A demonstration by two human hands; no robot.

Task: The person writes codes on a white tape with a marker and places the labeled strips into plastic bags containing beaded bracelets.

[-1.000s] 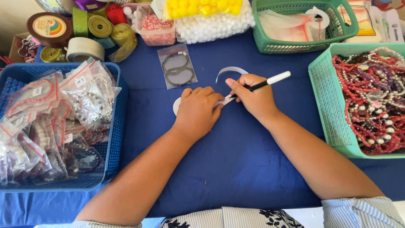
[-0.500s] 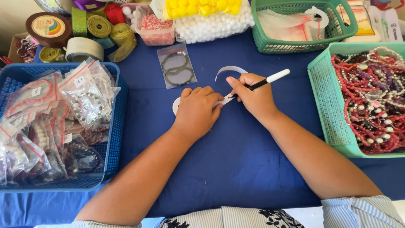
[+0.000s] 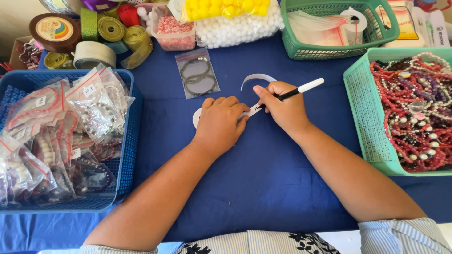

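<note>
The tabletop, covered in dark blue cloth, carries a blue plastic basket of bagged beads on the person's left, a teal plastic basket of loose bead strands on the right, and a green plastic basket at the far edge. A small clear zip bag holding two dark bead rings lies just beyond the hands. In the middle of the cloth, between the baskets, lies the narrow white paper strip, its far end curling up off the cloth. The left hand lies flat on it, fingers pressed together, pinning the near part down. The right hand has its grip pinched round a black pen with a white cap end, the tip touching the strip just beside the left fingertips. Writing here likely goes best with the left hand held firmly close to the tip so the springy strip cannot lift or slide, the right wrist resting on the cloth, and short, light strokes kept within the strip's narrow width.
</note>
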